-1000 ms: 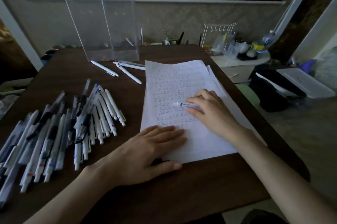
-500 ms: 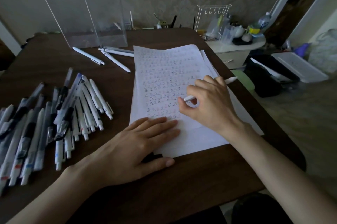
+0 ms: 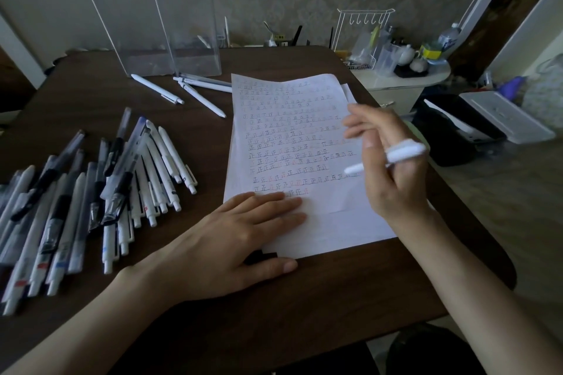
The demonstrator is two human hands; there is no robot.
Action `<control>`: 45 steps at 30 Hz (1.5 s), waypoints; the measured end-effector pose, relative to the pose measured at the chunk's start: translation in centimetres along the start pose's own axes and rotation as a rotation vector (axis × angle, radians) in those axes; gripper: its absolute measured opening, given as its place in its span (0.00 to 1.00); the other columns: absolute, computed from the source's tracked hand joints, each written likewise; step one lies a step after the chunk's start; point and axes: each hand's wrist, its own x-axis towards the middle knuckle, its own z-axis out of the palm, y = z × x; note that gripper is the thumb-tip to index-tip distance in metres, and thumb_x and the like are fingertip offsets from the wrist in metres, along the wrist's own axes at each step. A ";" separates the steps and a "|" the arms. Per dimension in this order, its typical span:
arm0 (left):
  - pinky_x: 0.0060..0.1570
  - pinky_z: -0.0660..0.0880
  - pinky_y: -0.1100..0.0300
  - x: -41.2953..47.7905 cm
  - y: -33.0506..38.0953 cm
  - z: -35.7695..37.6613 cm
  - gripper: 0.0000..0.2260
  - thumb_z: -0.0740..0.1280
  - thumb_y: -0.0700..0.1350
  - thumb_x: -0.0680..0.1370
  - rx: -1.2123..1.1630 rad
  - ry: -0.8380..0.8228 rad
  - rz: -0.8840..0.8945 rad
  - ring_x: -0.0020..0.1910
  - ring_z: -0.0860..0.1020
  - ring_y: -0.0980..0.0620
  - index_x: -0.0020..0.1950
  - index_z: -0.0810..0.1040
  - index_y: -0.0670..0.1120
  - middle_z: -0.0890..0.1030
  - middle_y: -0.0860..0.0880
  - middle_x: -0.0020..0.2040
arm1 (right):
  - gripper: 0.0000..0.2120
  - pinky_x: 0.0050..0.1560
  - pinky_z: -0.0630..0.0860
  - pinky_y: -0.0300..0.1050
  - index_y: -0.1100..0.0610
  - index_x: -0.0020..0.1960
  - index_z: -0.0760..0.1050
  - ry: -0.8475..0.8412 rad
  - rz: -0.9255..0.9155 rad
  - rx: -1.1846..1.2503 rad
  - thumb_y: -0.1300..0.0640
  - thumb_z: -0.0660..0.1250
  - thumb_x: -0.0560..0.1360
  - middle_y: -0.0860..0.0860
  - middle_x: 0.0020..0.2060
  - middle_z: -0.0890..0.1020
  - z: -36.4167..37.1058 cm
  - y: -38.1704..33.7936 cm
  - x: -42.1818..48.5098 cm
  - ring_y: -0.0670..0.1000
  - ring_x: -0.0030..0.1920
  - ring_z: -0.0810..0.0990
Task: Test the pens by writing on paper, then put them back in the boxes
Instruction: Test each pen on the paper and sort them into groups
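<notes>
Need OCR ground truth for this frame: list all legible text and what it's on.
"正", repeated in rows, handwritten in dark and reddish ink on the paper.
Print on the pens in the pile: too small to read.
Pen held by the right hand: motion-blurred, nothing readable.
Label on the bottle: blurred, unreadable.

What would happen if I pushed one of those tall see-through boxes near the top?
It would probably tip: the clear boxes stand tall and narrow on the table. They look thin-walled and nearly empty, so likely light and easy to slide. Smooth plastic may feel slippery.
</notes>
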 end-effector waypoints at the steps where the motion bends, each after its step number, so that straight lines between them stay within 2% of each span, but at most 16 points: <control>1: 0.70 0.46 0.62 0.0 0.0 0.0 0.28 0.50 0.67 0.78 -0.002 -0.001 -0.001 0.74 0.48 0.64 0.76 0.57 0.57 0.54 0.60 0.76 | 0.20 0.46 0.72 0.39 0.67 0.56 0.75 -0.015 -0.002 0.028 0.54 0.52 0.80 0.57 0.40 0.79 -0.1 -0.1 0.0 0.47 0.42 0.76; 3: 0.70 0.46 0.63 0.0 0.0 0.0 0.28 0.50 0.67 0.77 -0.003 -0.003 -0.004 0.74 0.48 0.64 0.75 0.56 0.57 0.54 0.61 0.76 | 0.26 0.40 0.71 0.37 0.62 0.52 0.78 -0.089 0.056 0.091 0.44 0.48 0.81 0.54 0.30 0.78 -0.1 -0.3 -0.4 0.47 0.33 0.75; 5: 0.70 0.46 0.63 0.0 -0.1 0.0 0.28 0.50 0.67 0.77 -0.004 -0.002 -0.003 0.74 0.48 0.64 0.75 0.56 0.58 0.54 0.61 0.76 | 0.22 0.35 0.72 0.33 0.56 0.51 0.78 -0.154 0.243 0.239 0.42 0.53 0.79 0.54 0.27 0.80 0.1 -1.0 -0.4 0.45 0.29 0.78; 7: 0.70 0.48 0.62 0.1 -0.1 0.0 0.28 0.51 0.66 0.78 -0.006 -0.004 -0.001 0.74 0.48 0.64 0.75 0.56 0.58 0.54 0.61 0.76 | 0.14 0.35 0.73 0.32 0.55 0.47 0.79 -0.171 0.355 0.323 0.45 0.63 0.76 0.51 0.30 0.82 0.6 -1.1 -0.4 0.44 0.31 0.80; 9: 0.70 0.49 0.61 0.1 -0.1 0.0 0.28 0.51 0.66 0.78 -0.002 0.001 0.003 0.74 0.49 0.64 0.75 0.57 0.57 0.55 0.60 0.76 | 0.06 0.35 0.75 0.35 0.55 0.43 0.75 -0.183 0.475 0.378 0.53 0.69 0.74 0.51 0.29 0.81 0.9 -1.0 -0.2 0.45 0.32 0.81; 12: 0.70 0.49 0.61 0.0 -0.1 0.0 0.28 0.51 0.66 0.78 0.003 0.001 0.004 0.74 0.49 0.63 0.75 0.57 0.57 0.55 0.59 0.76 | 0.02 0.34 0.76 0.39 0.59 0.46 0.72 -0.262 0.605 0.462 0.62 0.65 0.77 0.55 0.32 0.83 1.1 -0.6 -0.4 0.50 0.33 0.82; 14: 0.71 0.48 0.61 0.0 0.0 0.0 0.28 0.51 0.66 0.78 0.005 -0.001 0.001 0.74 0.49 0.63 0.76 0.57 0.56 0.55 0.59 0.76 | 0.06 0.33 0.75 0.38 0.63 0.45 0.73 -0.325 0.654 0.474 0.60 0.64 0.77 0.56 0.32 0.83 1.3 -0.4 -0.5 0.49 0.33 0.81; 16: 0.71 0.47 0.61 0.0 0.0 0.0 0.29 0.50 0.66 0.78 0.007 -0.007 0.000 0.74 0.49 0.62 0.76 0.57 0.56 0.55 0.58 0.76 | 0.17 0.29 0.70 0.34 0.67 0.39 0.71 -0.366 0.702 0.423 0.53 0.67 0.76 0.56 0.25 0.78 1.5 -0.5 -0.6 0.46 0.26 0.75; 18: 0.70 0.46 0.62 0.0 0.0 0.0 0.29 0.49 0.66 0.78 0.011 -0.015 0.002 0.74 0.48 0.62 0.76 0.56 0.56 0.55 0.58 0.76 | 0.19 0.26 0.67 0.34 0.67 0.38 0.69 -0.384 0.708 0.353 0.52 0.67 0.75 0.56 0.22 0.74 1.8 -0.6 -0.6 0.45 0.22 0.70; 21: 0.70 0.44 0.63 0.0 0.0 0.0 0.29 0.49 0.66 0.78 0.011 -0.019 -0.001 0.74 0.48 0.63 0.76 0.55 0.56 0.54 0.59 0.76 | 0.14 0.30 0.69 0.47 0.61 0.35 0.65 -0.363 0.723 0.271 0.60 0.68 0.75 0.51 0.20 0.71 1.9 -0.3 -0.7 0.45 0.22 0.69; 25: 0.70 0.45 0.62 0.0 0.1 0.1 0.29 0.48 0.66 0.77 0.017 -0.006 -0.010 0.74 0.49 0.62 0.76 0.55 0.56 0.54 0.57 0.76 | 0.16 0.28 0.70 0.54 0.63 0.32 0.62 -0.323 0.722 0.205 0.65 0.66 0.73 0.51 0.20 0.66 2.1 -0.2 -0.8 0.43 0.19 0.67; 28: 0.70 0.47 0.61 0.0 0.1 0.1 0.29 0.48 0.67 0.77 0.015 -0.010 -0.009 0.74 0.49 0.62 0.76 0.56 0.57 0.55 0.57 0.76 | 0.16 0.27 0.69 0.47 0.62 0.32 0.63 -0.349 0.699 0.173 0.64 0.67 0.74 0.48 0.19 0.66 2.3 -0.1 -0.9 0.43 0.20 0.68; 31: 0.70 0.48 0.61 0.1 0.0 0.1 0.29 0.49 0.67 0.77 0.015 -0.008 -0.009 0.74 0.50 0.61 0.76 0.56 0.57 0.55 0.57 0.76 | 0.16 0.26 0.64 0.39 0.63 0.32 0.62 -0.331 0.682 0.140 0.66 0.67 0.72 0.51 0.21 0.63 2.4 0.1 -0.9 0.43 0.22 0.66; 35: 0.69 0.47 0.62 0.0 0.0 0.1 0.29 0.49 0.67 0.77 0.016 -0.001 -0.009 0.74 0.51 0.61 0.76 0.57 0.56 0.56 0.57 0.76 | 0.15 0.27 0.65 0.39 0.66 0.33 0.62 -0.334 0.684 0.148 0.66 0.66 0.72 0.55 0.23 0.64 2.4 0.1 -0.9 0.44 0.23 0.69; 39: 0.70 0.51 0.59 0.1 -0.1 0.2 0.29 0.49 0.66 0.77 0.015 0.013 -0.004 0.74 0.53 0.60 0.75 0.58 0.56 0.57 0.56 0.76 | 0.17 0.25 0.66 0.32 0.61 0.30 0.61 -0.342 0.693 0.183 0.69 0.65 0.71 0.46 0.20 0.61 2.4 0.1 -1.0 0.40 0.21 0.72; 45: 0.70 0.51 0.59 0.0 -0.1 0.2 0.29 0.49 0.67 0.77 0.014 0.009 -0.004 0.74 0.52 0.60 0.75 0.58 0.56 0.57 0.57 0.76 | 0.15 0.25 0.66 0.34 0.65 0.32 0.62 -0.325 0.682 0.167 0.68 0.66 0.72 0.53 0.23 0.62 2.4 0.1 -0.9 0.44 0.23 0.70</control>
